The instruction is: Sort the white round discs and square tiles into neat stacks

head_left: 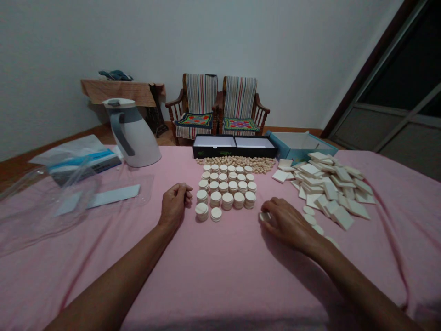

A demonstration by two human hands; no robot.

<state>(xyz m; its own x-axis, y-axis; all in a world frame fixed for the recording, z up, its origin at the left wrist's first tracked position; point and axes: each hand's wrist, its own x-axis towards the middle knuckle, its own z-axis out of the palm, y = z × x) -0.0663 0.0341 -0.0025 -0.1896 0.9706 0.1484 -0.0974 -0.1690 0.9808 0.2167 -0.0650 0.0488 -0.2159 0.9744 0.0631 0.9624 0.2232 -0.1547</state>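
Note:
My right hand (284, 223) bends over the pink cloth right of the stacks, its thumb and fingers closed on pale round wooden discs (264, 216); how many is hidden. My left hand (175, 202) rests on the cloth with its fingers curled in, and nothing shows in them. Between the hands stand rows of stacked round wooden discs (227, 201). In the nearest row are two stacks, a tall one (201, 211) by my left hand and a lower one (216, 214). Several loose discs (313, 219) lie beside and partly behind my right wrist.
Square wooden tiles (330, 184) form a heap at the right. Wooden beads (237, 162) lie before a black box (215, 151); a blue box (303, 145) stands beside it. At the left are a white jug (139, 140), clear plastic packaging (31, 202) and a blue-grey carton (86, 165).

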